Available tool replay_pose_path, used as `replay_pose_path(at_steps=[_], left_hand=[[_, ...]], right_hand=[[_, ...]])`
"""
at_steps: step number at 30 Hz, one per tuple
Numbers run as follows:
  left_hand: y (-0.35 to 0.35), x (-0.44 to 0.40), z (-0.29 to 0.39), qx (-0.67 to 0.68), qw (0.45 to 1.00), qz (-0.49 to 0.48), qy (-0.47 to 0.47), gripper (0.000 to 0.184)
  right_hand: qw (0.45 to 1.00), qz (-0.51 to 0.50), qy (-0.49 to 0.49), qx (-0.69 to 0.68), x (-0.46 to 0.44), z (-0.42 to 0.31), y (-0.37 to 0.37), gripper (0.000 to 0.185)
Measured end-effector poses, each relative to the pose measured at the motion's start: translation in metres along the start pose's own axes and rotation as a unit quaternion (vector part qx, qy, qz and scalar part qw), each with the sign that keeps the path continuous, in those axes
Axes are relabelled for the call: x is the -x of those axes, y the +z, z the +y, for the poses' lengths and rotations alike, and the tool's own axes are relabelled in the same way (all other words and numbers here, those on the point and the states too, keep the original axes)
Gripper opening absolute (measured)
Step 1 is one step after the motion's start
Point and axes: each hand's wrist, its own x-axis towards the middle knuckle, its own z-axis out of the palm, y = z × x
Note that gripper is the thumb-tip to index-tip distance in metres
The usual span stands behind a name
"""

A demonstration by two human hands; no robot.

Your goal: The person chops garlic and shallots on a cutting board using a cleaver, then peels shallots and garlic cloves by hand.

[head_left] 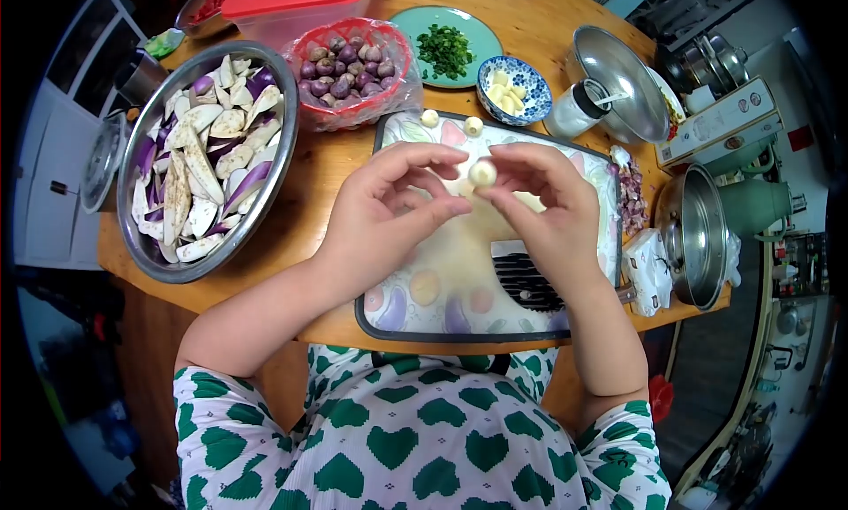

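Observation:
My right hand (548, 201) pinches a small, round, whitish garlic bulb (482, 174) between thumb and fingertips above the cutting board (424, 320). Just left of it is my left hand (389, 196), its thumb and fingers apart with nothing between them. Below my right hand a wide dark-bladed knife (526, 276) lies on the board, its handle partly behind my right forearm. Two more pale garlic bulbs, one at the far left (429, 118) and another beside it (473, 126), rest along the board's far edge. Peeled cloves fill part of a blue patterned bowl (515, 62) behind them.
A large metal basin (281, 170) of cut eggplant stands at left. Behind the board are a bag-lined red basket (389, 24) of purple bulbs and a green plate (486, 35) with chopped greens. To the right lie purple peelings (631, 188), a tissue pack (649, 267) and a steel pan (698, 236).

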Motion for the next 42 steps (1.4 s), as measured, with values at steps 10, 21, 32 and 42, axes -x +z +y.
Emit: replay_pose_path(at_steps=[10, 21, 32, 42], left_hand=[[-0.017, 0.008, -0.009, -0.086, 0.991, 0.018, -0.099, 0.014], [0.046, -0.005, -0.008, 0.347, 0.896, -0.069, -0.269, 0.046], [0.091, -0.008, 0.001, 0.184, 0.929, -0.135, -0.292, 0.061], [0.024, 0.007, -0.023, -0.05, 0.994, -0.031, -0.096, 0.017]], right_hand=[[0.972, -0.033, 0.023, 0.232, -0.032, 0.046, 0.0, 0.029], [0.977, 0.09, -0.135, 0.135, 0.029, -0.004, -0.029, 0.033], [0.945, 0.232, -0.06, 0.222, 0.066, 0.016, -0.099, 0.015], [0.829, 0.07, -0.015, 0.555, 0.022, 0.006, -0.113, 0.068]])
